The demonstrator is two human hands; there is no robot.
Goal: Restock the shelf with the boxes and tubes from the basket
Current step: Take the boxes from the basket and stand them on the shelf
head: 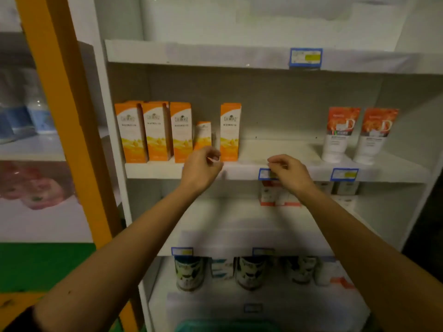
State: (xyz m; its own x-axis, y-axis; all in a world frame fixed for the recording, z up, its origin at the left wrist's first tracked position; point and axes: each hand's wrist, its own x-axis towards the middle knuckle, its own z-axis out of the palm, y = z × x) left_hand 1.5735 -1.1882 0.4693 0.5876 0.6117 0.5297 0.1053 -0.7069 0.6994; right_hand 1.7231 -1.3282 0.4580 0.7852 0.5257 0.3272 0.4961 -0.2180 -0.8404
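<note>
A: Orange cartons first: four tall orange boxes [154, 131] stand upright on the white shelf [251, 152], three touching in a row toward nine o'clock, then a gap, then the fourth.

B: And in the gap?

A: A shorter orange box [203, 135], set further back, between the third and fourth tall ones.

B: Where are the hands?

A: Both are raised to the front lip of that shelf. The left hand [200, 167] sits just below the short box, at about seven o'clock from the fourth tall carton. Its grip is loosely curled, thumb near the fingertips, and nothing shows inside it.

B: The right?

A: The right hand [288, 172] is at the middle of the lip, over a blue-framed price tag [265, 174]. Fingers are pinched toward the thumb; I cannot tell whether they hold anything.

B: Tubes?

A: Two white tubes with red-orange tops [359, 135] stand cap down at three o'clock on the same shelf, well apart from the boxes, with bare shelf between.

B: The basket?

A: A green rim [227, 325] peeks in at six o'clock; its contents are out of view. Dark cans [249, 271] stand on a lower shelf, blurred.
</note>
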